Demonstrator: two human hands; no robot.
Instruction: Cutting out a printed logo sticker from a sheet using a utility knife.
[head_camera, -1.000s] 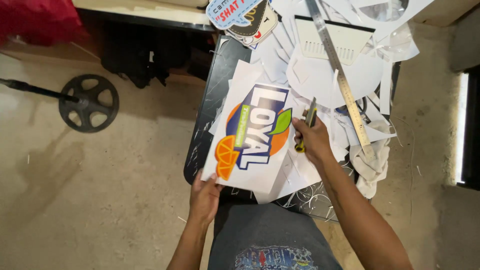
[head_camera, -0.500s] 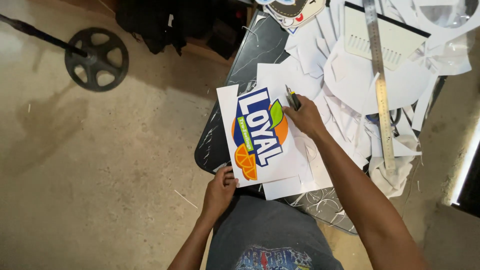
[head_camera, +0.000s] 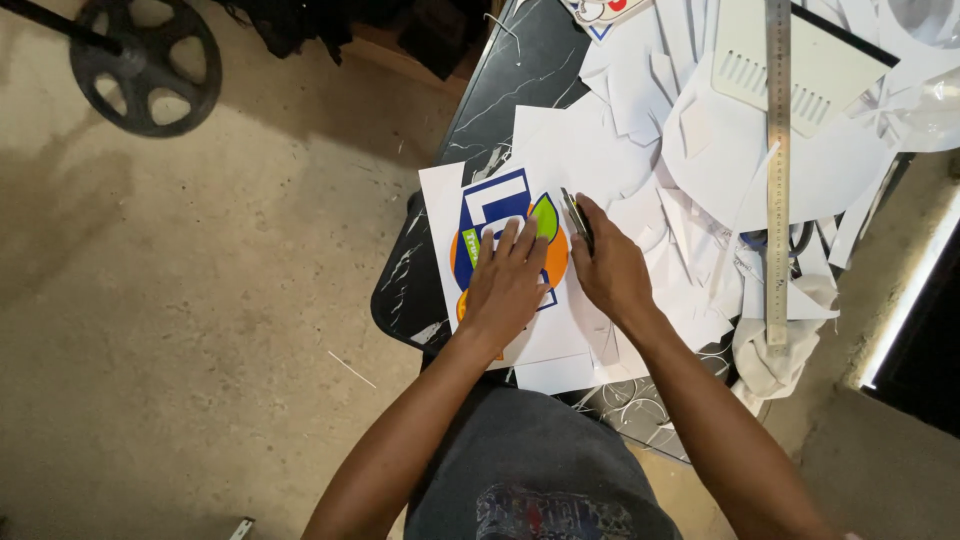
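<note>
A white sheet with a printed blue, orange and green logo (head_camera: 497, 208) lies on the near left corner of a dark marbled table (head_camera: 520, 75). My left hand (head_camera: 507, 285) lies flat on the logo, fingers spread, pressing the sheet down. My right hand (head_camera: 607, 270) is closed around a small dark utility knife (head_camera: 575, 215), whose tip rests at the logo's right edge beside the green leaf shape. Both forearms reach in from the bottom of the view.
White paper offcuts (head_camera: 700, 150) cover most of the table. A long metal ruler (head_camera: 778, 160) lies across them on the right, with a grey cloth (head_camera: 770, 355) below it. A black wheel on a bar (head_camera: 145, 65) rests on the concrete floor at upper left.
My left hand has moved from the sheet's lower edge up onto the logo and lies flat on it. My right hand with the knife stays at the logo's right edge.
</note>
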